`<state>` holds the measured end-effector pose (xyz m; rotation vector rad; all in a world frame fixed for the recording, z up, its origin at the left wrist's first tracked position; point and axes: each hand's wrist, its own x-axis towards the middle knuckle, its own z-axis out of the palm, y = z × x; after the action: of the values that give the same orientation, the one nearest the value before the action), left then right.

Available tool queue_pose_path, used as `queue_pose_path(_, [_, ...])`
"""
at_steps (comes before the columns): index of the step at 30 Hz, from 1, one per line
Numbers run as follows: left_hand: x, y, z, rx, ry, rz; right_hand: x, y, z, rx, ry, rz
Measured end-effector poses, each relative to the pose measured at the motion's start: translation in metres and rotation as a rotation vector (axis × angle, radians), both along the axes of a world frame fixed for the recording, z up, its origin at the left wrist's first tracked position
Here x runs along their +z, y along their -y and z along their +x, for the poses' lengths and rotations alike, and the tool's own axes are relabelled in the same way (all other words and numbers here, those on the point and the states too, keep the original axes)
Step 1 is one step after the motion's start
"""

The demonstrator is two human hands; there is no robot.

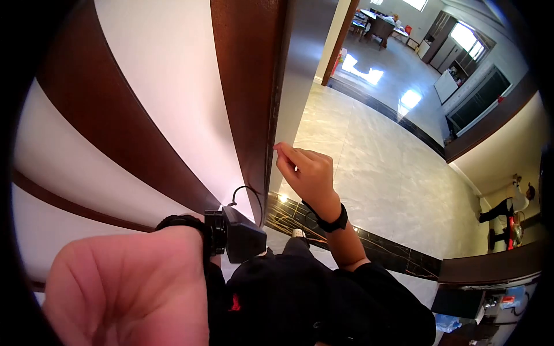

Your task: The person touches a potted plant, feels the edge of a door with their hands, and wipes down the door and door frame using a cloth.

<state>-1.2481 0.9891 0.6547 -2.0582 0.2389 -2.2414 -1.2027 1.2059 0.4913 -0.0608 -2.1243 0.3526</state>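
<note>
My left hand [127,288] is large and close to the camera at the lower left, its palm side showing; its fingers are cut off by the frame's dark edge. A black device [242,235] is strapped to that wrist, with a thin cable looping up from it. Near the centre, my right hand [309,173] has its fingers curled and fingertips together beside the edge of a brown and white panelled door [245,86]. Whether the fingertips touch the door edge or hold anything cannot be made out. A black band [333,219] circles the right wrist.
Beyond the door edge lies a shiny tiled floor [369,167], with a dark patterned threshold strip [398,256] below. A doorway at the top opens on a room with a chair [380,29], a table and a seated person. Another person [519,199] is at the far right.
</note>
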Motion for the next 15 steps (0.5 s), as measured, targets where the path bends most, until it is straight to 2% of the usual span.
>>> queue_pose_path(15, [-0.0056,0.0052,0.0084,-0.086,0.023,0.025,-0.0023,-0.0043,-0.0046,0.047,-0.047,-0.022])
